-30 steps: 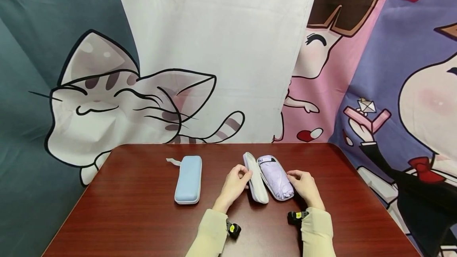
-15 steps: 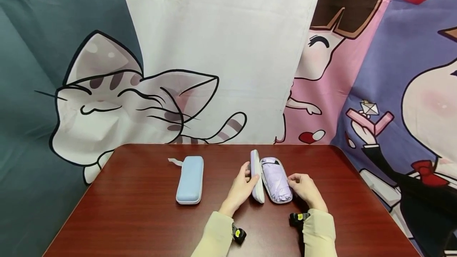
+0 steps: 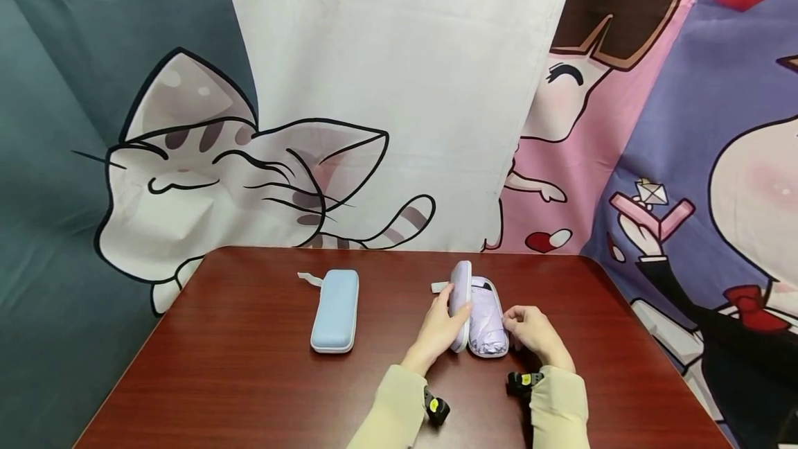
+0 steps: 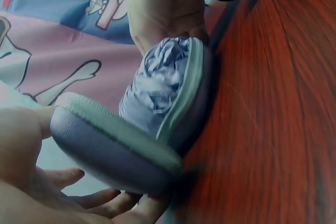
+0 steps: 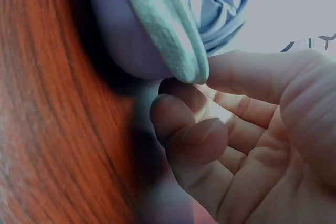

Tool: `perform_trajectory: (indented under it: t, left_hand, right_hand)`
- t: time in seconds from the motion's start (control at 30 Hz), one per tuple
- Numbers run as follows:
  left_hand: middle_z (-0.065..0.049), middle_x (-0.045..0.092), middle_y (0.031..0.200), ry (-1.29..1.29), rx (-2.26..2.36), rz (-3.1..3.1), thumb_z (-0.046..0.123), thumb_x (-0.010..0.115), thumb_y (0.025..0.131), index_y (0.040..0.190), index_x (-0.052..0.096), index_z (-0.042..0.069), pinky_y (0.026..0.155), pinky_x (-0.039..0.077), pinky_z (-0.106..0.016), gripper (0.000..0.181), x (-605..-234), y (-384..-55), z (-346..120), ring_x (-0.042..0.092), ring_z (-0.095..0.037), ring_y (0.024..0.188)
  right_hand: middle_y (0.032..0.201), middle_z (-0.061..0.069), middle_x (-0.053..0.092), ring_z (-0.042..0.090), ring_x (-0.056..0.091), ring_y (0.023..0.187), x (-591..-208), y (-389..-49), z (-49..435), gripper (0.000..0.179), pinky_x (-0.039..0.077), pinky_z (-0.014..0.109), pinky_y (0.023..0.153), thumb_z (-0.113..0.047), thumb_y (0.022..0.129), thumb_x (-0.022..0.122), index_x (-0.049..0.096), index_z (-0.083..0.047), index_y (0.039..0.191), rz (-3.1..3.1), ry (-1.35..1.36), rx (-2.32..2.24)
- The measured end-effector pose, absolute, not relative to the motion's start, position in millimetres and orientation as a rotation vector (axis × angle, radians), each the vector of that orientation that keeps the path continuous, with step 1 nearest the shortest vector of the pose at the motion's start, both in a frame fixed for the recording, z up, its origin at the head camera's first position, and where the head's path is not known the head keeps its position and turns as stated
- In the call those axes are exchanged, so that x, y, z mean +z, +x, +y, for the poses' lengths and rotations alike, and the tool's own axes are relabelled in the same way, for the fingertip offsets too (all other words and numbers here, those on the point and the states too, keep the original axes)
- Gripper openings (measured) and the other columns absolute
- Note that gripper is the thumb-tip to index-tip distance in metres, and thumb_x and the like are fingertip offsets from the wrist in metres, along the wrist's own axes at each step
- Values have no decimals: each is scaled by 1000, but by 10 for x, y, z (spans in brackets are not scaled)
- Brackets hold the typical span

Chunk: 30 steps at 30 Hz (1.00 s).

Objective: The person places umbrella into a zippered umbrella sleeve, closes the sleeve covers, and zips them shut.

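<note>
A lavender zip case [image 3: 462, 303] with pale zip edging stands spread on the table, its lid raised on the left. In its right half lies a bundle of crinkled lavender fabric [image 3: 486, 321], like a folded compact umbrella. My left hand [image 3: 439, 330] holds the lid, thumb at the rim and fingers along the outer shell, as the left wrist view shows. My right hand [image 3: 537, 332] pinches the pale rim [image 5: 178, 51] of the filled half between thumb and fingers. In the head view the lid hides the left side of the bundle.
A closed light-blue case [image 3: 335, 310] with a pale strap [image 3: 309, 278] lies left on the brown table [image 3: 249, 380]. A short pale strap [image 3: 439, 287] sticks out left of the lavender case. Behind the table hangs a printed cartoon cloth [image 3: 399, 102].
My left hand has shifted from the lid's edge to its outer side and tilted the lid upright, over toward the filled half. The right hand stays at the rim. The head view has shifted slightly.
</note>
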<state>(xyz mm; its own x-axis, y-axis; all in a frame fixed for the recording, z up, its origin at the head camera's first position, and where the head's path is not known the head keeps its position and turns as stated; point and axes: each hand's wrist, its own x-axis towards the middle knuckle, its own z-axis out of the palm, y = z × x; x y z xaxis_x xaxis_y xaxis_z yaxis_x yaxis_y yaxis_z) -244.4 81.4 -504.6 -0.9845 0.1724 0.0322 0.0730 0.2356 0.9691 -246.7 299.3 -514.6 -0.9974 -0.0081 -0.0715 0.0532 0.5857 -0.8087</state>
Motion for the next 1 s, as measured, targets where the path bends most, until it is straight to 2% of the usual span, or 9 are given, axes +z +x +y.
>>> perform_trajectory:
  t: [0.13, 0.33, 0.73, 1.0]
  left_hand:
    - [-17, 41, 149, 255, 1816, 2461, 41, 54, 97, 150, 35, 6, 108, 32, -47, 66, -5018, -2447, 874, 41, -31, 134]
    - [-19, 30, 155, 286, 1766, 2463, 37, 50, 98, 151, 32, 4, 111, 27, -46, 65, -4963, -2434, 973, 31, -32, 140]
    - [-27, 23, 155, 316, 1568, 2625, 34, 63, 93, 149, 39, 6, 107, 33, -51, 67, -4896, -2347, 1188, 36, -43, 135]
    - [-26, 24, 155, 339, 1400, 2742, 30, 68, 89, 145, 47, 9, 105, 35, -50, 64, -4911, -2305, 1294, 25, -41, 141]
  right_hand:
    - [60, 7, 53, 22, 52, 47, -5148, -2457, 2980, 8, 47, 35, 48, 2, 89, 57, 64, 2, 85, 2722, 20, -1412]
    - [60, 8, 54, 22, 52, 48, -5145, -2449, 2976, 8, 48, 35, 48, 3, 89, 56, 63, 3, 85, 2704, 2, -1429]
    - [59, 9, 54, 21, 53, 47, -5170, -2454, 2997, 8, 47, 34, 47, 2, 88, 56, 63, 4, 84, 2683, -20, -1461]
    - [60, 8, 53, 21, 53, 49, -5174, -2454, 3000, 8, 48, 33, 48, 5, 87, 53, 61, 5, 86, 2637, -14, -1503]
